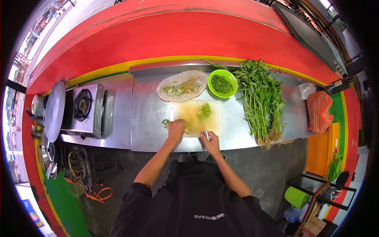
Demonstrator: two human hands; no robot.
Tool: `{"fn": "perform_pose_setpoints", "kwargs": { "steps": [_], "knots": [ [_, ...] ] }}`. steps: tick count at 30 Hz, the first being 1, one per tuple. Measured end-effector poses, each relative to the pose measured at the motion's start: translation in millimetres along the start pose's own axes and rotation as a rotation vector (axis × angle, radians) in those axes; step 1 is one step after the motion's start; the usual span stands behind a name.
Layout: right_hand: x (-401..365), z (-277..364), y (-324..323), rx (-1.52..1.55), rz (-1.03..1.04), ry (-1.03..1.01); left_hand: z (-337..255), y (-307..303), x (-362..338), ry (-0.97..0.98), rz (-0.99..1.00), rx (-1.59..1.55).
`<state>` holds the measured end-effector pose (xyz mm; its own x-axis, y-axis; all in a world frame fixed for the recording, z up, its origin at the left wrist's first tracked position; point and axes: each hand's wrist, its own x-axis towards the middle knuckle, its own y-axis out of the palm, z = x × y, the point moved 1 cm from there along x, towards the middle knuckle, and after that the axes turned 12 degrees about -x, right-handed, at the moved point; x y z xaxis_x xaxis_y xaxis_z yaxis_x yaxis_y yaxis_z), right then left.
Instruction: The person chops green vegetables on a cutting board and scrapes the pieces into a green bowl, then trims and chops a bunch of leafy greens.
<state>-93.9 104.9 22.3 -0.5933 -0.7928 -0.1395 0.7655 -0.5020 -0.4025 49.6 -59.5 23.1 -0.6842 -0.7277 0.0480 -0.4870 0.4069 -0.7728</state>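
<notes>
My right hand [211, 143] is wrapped around the handle of a knife [203, 125], whose thin blade points away from me over the cutting board [215, 123]. My left hand [176, 129] is closed over some leafy green stems [165, 123] at the board's left side; leaves stick out on both sides of the fingers. A small heap of chopped greens [205, 111] lies beside the blade. Behind the board stands a lime-green bowl [212, 91] holding finely cut dark greens [221, 84]. A clear plastic bag [164, 86] with stem and root trimmings lies left of the bowl.
A large bunch of leafy greens with roots [262, 102] lies right on the steel counter [146, 126]. Farther right are a red plastic bag [319, 111] and a small whitish bag [306, 90]. On the left stand a gas stove [82, 104] and a large round metal lid [54, 111].
</notes>
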Motion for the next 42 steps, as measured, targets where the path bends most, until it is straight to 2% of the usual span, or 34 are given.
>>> {"fn": "perform_pose_setpoints", "kwargs": {
  "steps": [2,4,8,10,13,17,19,22,28,31,38,42],
  "knots": [
    [-7,-9,-6,-0.055,0.017,0.062,-2,9,3,0.015,0.033,0.032],
    [-15,-15,-10,-0.032,-0.045,0.01,2,16,2,0.037,0.047,0.107],
    [-23,-25,-19,0.015,-0.044,0.114,11,28,-1,0.021,0.038,0.116],
    [-25,-30,-21,-0.017,-0.09,0.066,10,27,-3,-0.027,-0.016,-0.008],
    [-27,-31,-26,0.074,-0.052,0.147,11,27,-3,-0.016,-0.041,0.008],
    [-30,-29,-31,0.077,-0.033,0.144,3,22,-8,-0.013,-0.085,0.014],
    [-30,-34,-32,0.037,0.039,0.214,2,22,-10,-0.013,-0.136,-0.015],
    [-30,-37,-31,0.005,0.065,0.131,2,26,-13,0.006,-0.157,-0.004],
    [-28,-35,-36,-0.054,0.157,0.178,-2,33,-21,0.094,-0.312,0.019],
    [-27,-35,-40,-0.111,0.21,0.19,-7,33,-22,0.097,-0.329,0.053],
    [-25,-32,-43,-0.122,0.246,0.164,-7,37,-17,0.121,-0.304,0.107],
    [-24,-30,-45,-0.158,0.262,0.12,4,35,-1,0.24,-0.246,0.133]
  ]
}}
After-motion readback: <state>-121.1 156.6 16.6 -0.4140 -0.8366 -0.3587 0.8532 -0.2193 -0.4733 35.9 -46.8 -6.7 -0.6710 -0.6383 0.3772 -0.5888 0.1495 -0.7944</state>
